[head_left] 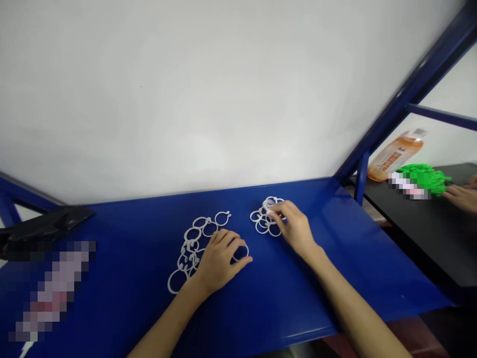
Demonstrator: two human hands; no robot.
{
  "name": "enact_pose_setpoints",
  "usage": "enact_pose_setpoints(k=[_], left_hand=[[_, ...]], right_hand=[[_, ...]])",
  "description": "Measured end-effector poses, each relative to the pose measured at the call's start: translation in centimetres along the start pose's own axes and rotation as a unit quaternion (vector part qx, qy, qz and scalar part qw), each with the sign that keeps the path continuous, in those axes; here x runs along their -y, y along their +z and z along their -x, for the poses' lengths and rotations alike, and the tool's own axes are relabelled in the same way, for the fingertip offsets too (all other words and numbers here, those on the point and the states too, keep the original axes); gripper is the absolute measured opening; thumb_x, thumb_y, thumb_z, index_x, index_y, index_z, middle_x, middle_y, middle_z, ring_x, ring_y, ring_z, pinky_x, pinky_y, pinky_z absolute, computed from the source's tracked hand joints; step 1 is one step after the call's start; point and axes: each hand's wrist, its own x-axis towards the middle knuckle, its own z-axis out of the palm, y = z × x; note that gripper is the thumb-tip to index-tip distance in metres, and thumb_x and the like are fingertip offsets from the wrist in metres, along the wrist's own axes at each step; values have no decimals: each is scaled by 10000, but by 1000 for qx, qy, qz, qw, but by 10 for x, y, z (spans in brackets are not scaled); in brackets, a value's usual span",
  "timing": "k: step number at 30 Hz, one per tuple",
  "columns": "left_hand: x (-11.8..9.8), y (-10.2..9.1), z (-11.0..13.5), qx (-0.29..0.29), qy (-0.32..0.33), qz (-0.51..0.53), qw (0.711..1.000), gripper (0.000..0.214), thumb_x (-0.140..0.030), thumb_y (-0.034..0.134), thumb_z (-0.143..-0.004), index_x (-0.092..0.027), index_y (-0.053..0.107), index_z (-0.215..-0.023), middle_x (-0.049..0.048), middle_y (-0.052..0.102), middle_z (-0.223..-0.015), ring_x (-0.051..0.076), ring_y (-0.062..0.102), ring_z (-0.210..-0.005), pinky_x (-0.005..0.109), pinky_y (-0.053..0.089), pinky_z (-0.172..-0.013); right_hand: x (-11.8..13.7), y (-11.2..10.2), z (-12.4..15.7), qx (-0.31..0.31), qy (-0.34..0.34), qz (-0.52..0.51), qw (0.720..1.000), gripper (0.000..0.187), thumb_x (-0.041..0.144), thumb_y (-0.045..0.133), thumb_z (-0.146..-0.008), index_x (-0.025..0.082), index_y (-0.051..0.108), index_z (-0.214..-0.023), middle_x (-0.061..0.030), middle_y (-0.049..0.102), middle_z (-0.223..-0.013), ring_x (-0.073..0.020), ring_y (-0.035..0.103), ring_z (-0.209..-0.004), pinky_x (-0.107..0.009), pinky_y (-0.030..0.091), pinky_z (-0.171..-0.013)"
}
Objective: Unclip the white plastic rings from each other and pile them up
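Note:
Several white plastic rings (194,238) lie spread on the blue table (112,298) in a loose chain. My left hand (219,261) rests at their right end, fingers curled, thumb and fingers closed round one white ring (241,252). A smaller heap of white rings (265,219) lies to the right. My right hand (294,228) is at this heap, its fingertips pinched on a ring at the heap's top.
A white wall rises behind the table. A blue frame post (359,181) divides it from a black table (428,233) with an orange bottle (397,154), a pile of green pieces (425,176) and another person's hand (462,196). A black object (44,226) lies at far left.

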Motion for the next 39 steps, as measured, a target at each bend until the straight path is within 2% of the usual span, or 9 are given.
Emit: enact_pose_setpoints(k=[3,7,14,22,27,30,32,35,39], left_hand=[[-4,2,2,39,28,-30,998,208,-337,755,-814,-215,640,-939,49,651,-1025,246,567,-980,424,454,-891],[-3,3,2,58,37,-47,997,68,-190,683,-857,-209,622,-882,41,641,-1011,236,559,-994,417,452,-897],[0,5,3,51,35,-30,998,61,-162,649,-875,-209,610,-880,37,647,-1020,231,549,-1016,416,438,-909],[-5,-1,0,-41,35,26,998,74,-143,610,-906,-208,610,-870,21,656,-937,193,569,-954,377,454,-902],[-4,-1,-1,-110,53,-1,993,52,-165,624,-919,-210,648,-905,24,646,-943,177,575,-936,346,493,-874],[-5,-1,0,-136,65,-40,988,49,-175,639,-915,-212,670,-917,25,640,-938,171,571,-918,320,508,-853],[-6,-1,0,-146,80,-66,984,46,-182,649,-910,-215,681,-910,25,640,-932,169,566,-903,307,510,-844],[-8,0,-1,-142,98,-87,981,92,-172,637,-916,-224,690,-863,22,644,-926,166,566,-888,294,507,-822],[-8,1,0,-129,90,-74,985,178,-116,596,-925,-235,698,-840,18,657,-943,163,584,-901,293,503,-824]], right_hand=[[-34,-16,-5,53,70,44,995,88,182,554,-941,198,632,-905,-70,633,-971,-189,617,-805,-330,519,-739],[-60,-22,-4,93,88,56,990,130,149,529,-928,187,645,-883,-70,609,-1016,-178,632,-845,-323,520,-799],[-68,-24,2,142,111,99,979,264,63,438,-948,175,672,-993,-77,653,-1006,-176,648,-869,-296,499,-809],[-67,-24,2,125,152,172,965,255,109,435,-974,168,670,-1052,-106,660,-1049,-217,659,-917,-328,510,-842],[-51,-22,-4,40,114,177,977,218,197,465,-984,180,672,-1049,-129,671,-1033,-272,619,-971,-423,511,-884],[-25,-14,-5,5,60,91,994,187,290,503,-997,207,661,-1053,-103,688,-1011,-256,616,-960,-425,509,-886],[-4,-5,-2,42,46,-1,998,193,341,523,-998,216,652,-1069,-75,698,-986,-214,640,-889,-377,523,-837],[22,10,5,136,58,-105,983,258,376,584,-967,216,631,-1164,-45,702,-956,-165,645,-790,-314,530,-752],[35,24,12,170,98,-188,962,312,374,588,-958,216,627,-1225,-22,688,-881,-139,620,-705,-279,516,-675]])
